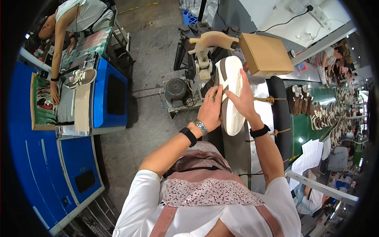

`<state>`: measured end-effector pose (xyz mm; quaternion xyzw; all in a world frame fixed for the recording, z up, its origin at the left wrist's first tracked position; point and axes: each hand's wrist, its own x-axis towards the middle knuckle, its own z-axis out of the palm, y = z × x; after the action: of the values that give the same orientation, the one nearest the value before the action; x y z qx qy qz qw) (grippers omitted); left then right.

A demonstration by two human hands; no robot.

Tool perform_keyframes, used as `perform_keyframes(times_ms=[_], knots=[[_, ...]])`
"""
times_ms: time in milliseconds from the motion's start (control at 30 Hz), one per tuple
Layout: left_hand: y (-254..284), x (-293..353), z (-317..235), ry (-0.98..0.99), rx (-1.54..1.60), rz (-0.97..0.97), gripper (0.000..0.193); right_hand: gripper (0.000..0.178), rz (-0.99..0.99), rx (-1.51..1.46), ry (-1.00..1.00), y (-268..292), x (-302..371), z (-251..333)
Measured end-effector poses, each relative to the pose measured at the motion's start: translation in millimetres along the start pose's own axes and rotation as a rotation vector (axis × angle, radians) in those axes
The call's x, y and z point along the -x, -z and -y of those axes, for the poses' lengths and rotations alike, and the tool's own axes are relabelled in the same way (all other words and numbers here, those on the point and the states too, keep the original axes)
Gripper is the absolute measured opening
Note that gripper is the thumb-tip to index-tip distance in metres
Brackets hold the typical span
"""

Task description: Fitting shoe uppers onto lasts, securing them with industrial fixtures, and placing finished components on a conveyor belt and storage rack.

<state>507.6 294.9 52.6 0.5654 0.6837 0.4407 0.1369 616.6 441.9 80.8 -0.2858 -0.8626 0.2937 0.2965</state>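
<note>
A sneaker (233, 94) with a white sole and a dark upper with white stripes is held up in front of me, turned on its side so the patterned sole shows. My right hand (243, 98) grips it along the sole side, thumb across the sole. On the upper's side, my left hand (212, 108) presses its fingers against the shoe. Just beyond the toe stands a machine with a curved tan pad (213, 41). The shoe's opening is turned away and cannot be seen.
A cardboard box (266, 54) sits beyond my right hand. To the right, a padded black rail (279, 114) borders a green conveyor (302, 136) carrying several shoes. A motor (176, 88) stands low ahead. At the left, another person's arm (58, 51) reaches over a blue machine (110, 94).
</note>
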Motion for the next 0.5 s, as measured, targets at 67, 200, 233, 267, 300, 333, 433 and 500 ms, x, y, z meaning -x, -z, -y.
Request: perform_keyframes(times_ms=[67, 200, 233, 267, 300, 333, 433, 500], knots=[[2, 2, 5, 0.05, 0.047, -0.047, 0.111, 0.095, 0.094, 0.104, -0.022, 0, -12, 14], [-11, 3, 6, 0.07, 0.207, -0.149, 0.112, 0.097, 0.239, 0.364, 0.048, 2, -39, 36], [-22, 5, 6, 0.119, 0.278, -0.135, 0.112, 0.097, 0.25, 0.433, 0.103, 2, -36, 25], [-22, 10, 5, 0.159, 0.318, -0.109, 0.106, 0.096, 0.224, 0.413, 0.122, 1, -33, 14], [-20, 14, 5, 0.195, 0.366, -0.086, 0.101, 0.096, 0.197, 0.398, 0.139, -2, -26, 9], [-22, 22, 11, 0.231, 0.338, -0.075, 0.093, 0.097, 0.196, 0.391, 0.136, -5, -14, 20], [-24, 48, 12, 0.436, 0.353, -0.042, 0.072, 0.098, 0.151, 0.396, 0.123, 1, 6, 33], [-37, 53, 27, 0.53, 0.463, -0.007, 0.066, 0.098, 0.165, 0.376, 0.115, 6, 11, 38]])
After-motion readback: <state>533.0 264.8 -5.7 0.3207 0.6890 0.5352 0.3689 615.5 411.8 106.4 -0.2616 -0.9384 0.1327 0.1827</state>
